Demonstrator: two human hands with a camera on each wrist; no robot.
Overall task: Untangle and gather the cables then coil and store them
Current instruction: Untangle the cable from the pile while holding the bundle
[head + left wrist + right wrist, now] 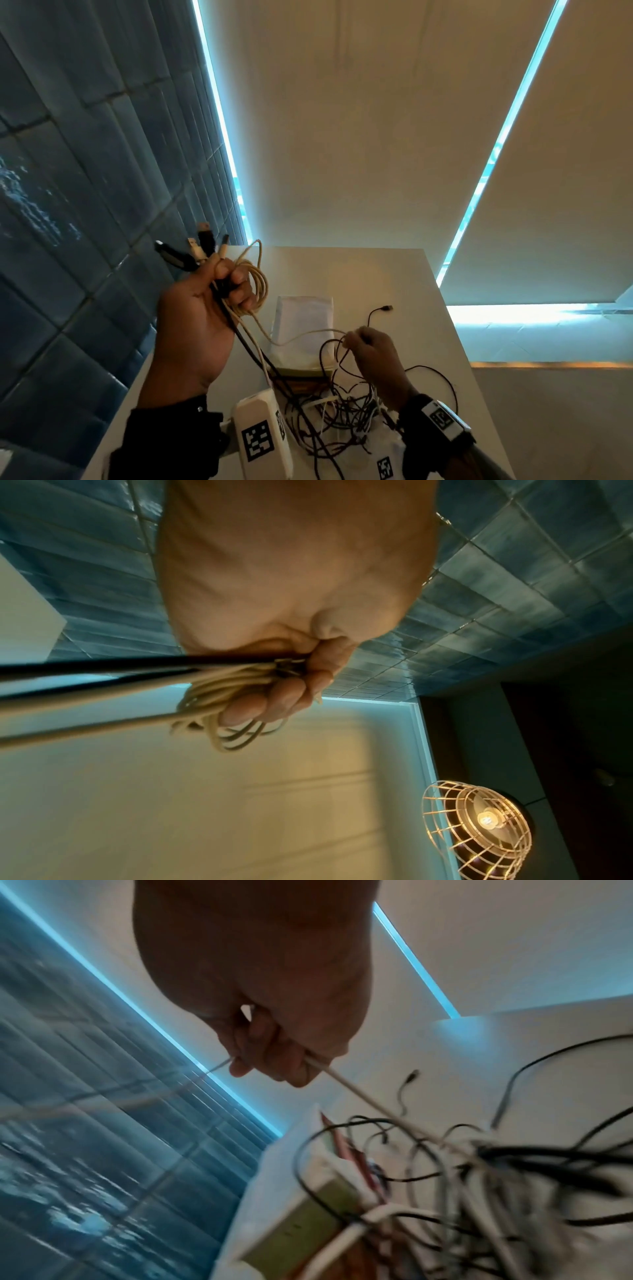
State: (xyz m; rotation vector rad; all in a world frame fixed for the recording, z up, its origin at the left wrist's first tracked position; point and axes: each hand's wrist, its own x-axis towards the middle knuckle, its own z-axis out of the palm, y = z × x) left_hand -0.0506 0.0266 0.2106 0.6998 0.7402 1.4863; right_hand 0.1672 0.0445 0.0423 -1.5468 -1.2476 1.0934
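A: Left hand (202, 308) grips a beige braided cable coil (251, 287) plus plug ends, raised above the white table (394, 291).

B: Right hand (371, 356) pinches a thin white cable (359, 1093). Pulling could cinch the tangled black-and-white cable heap (346, 414).

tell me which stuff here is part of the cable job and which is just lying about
Part of the job:
- left hand gripping the beige coil and plug ends
- right hand pinching a white cable
- tangled cables on the table

Lying about:
- box
- cage lamp
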